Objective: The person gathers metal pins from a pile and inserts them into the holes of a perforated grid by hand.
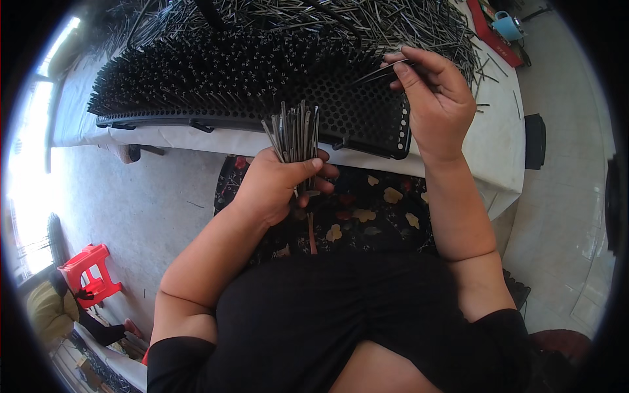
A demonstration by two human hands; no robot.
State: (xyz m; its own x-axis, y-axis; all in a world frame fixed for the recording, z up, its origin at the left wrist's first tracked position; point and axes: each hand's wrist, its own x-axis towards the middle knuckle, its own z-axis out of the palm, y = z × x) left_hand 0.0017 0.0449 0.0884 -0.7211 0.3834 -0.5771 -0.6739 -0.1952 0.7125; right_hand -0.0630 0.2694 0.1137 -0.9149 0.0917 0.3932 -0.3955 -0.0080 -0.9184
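Observation:
My left hand (272, 180) is wrapped round an upright bundle of thin dark rods (297, 134), in front of the near edge of a black perforated rack (377, 121). At the rack's right end, my right hand (440, 108) pinches a slim dark rod (380, 73) between thumb and fingers. That rod slants down to the left over the holes; whether its tip enters one I cannot tell. Many upright dark rods (190, 75) fill the left and middle of the rack. Bare holes show on its right part.
A big heap of loose rods (413, 29) lies behind the rack on the white-covered table (501, 124). A blue mug (506, 27) and a red box (493, 39) are at the far right. On the floor at left stands a red stool (88, 272), near another person (52, 311).

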